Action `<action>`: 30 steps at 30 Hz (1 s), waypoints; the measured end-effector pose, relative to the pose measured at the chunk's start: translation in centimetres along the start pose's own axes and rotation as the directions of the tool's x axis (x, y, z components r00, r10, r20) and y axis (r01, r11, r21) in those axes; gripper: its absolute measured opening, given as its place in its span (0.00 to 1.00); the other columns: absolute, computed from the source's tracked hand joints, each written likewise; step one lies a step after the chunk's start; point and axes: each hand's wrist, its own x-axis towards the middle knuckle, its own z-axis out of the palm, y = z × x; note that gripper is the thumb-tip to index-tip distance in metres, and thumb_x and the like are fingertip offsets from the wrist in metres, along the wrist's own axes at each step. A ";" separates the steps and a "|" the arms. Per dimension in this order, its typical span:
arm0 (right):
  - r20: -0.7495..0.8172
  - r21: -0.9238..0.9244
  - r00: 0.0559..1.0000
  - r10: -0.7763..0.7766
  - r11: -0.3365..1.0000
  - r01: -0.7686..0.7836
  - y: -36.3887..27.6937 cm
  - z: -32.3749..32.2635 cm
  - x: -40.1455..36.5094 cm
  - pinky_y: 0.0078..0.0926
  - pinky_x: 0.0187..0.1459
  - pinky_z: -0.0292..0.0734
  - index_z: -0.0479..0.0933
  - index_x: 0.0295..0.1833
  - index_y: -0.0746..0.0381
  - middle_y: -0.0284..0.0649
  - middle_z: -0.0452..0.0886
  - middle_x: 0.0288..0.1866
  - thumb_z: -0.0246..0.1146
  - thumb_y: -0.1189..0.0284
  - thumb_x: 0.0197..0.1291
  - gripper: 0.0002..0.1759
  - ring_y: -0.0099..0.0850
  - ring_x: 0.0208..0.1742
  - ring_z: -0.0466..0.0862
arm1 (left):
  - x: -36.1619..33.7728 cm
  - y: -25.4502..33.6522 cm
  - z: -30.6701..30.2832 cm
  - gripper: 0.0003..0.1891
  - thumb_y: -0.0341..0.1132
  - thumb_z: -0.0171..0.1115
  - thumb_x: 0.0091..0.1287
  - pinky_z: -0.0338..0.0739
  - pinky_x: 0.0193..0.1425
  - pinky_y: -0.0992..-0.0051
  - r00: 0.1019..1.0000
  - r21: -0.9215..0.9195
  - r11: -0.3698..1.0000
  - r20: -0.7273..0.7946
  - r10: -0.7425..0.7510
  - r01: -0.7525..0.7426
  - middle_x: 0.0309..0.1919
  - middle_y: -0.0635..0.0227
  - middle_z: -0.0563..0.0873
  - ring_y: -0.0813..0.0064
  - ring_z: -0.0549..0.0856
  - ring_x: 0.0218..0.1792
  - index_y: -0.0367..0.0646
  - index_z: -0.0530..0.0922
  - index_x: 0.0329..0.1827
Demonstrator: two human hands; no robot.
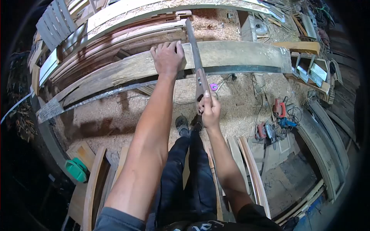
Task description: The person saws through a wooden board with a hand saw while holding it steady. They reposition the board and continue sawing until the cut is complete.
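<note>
A long wooden plank (243,54) lies crosswise in front of me on a narrow support. My left hand (168,59) presses down on it just left of the saw, its fingers curled over the far edge. My right hand (210,111) is closed around the wooden handle of a handsaw (194,48). The saw's blade points away from me and crosses the plank, its tip beyond the far edge. A small pink object (214,87) lies below the plank, right of the saw handle.
Sawdust covers the floor (142,106) around my feet. Stacked timber (127,38) lies beyond the plank. Red power tools (280,108) with cords sit at right, near wooden frames (322,144). A green container (76,169) is at lower left, and boards (252,169) stand beside my legs.
</note>
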 end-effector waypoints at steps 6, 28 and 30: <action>0.073 -0.118 0.969 -0.237 0.962 0.244 0.0 -2.1 2.1 0.20 0.29 0.65 0.74 0.40 0.64 0.29 0.72 0.25 0.55 0.58 0.76 0.19 0.17 0.26 0.70 | -0.1 0.1 0.9 0.20 0.48 0.51 0.73 0.59 0.72 0.52 0.990 -0.104 0.988 -0.099 0.103 -0.114 0.55 0.64 0.87 0.64 0.80 0.61 0.47 0.84 0.56; -0.127 -0.406 0.925 -0.358 0.869 0.281 2.4 -2.9 -0.4 0.25 0.27 0.71 0.80 0.36 0.66 0.35 0.77 0.21 0.60 0.61 0.72 0.18 0.22 0.23 0.76 | -1.5 1.0 1.6 0.22 0.42 0.55 0.66 0.61 0.73 0.48 0.975 -0.004 0.989 -0.169 0.145 -0.147 0.55 0.56 0.82 0.58 0.79 0.61 0.44 0.76 0.62; -0.190 -0.353 0.929 -0.317 0.905 0.237 4.6 -6.0 -8.1 0.25 0.27 0.71 0.80 0.37 0.66 0.36 0.78 0.23 0.59 0.60 0.72 0.19 0.22 0.24 0.77 | -1.9 0.8 1.9 0.23 0.42 0.55 0.66 0.60 0.74 0.49 0.977 -0.024 0.988 -0.155 0.146 -0.152 0.56 0.56 0.81 0.59 0.79 0.61 0.44 0.76 0.62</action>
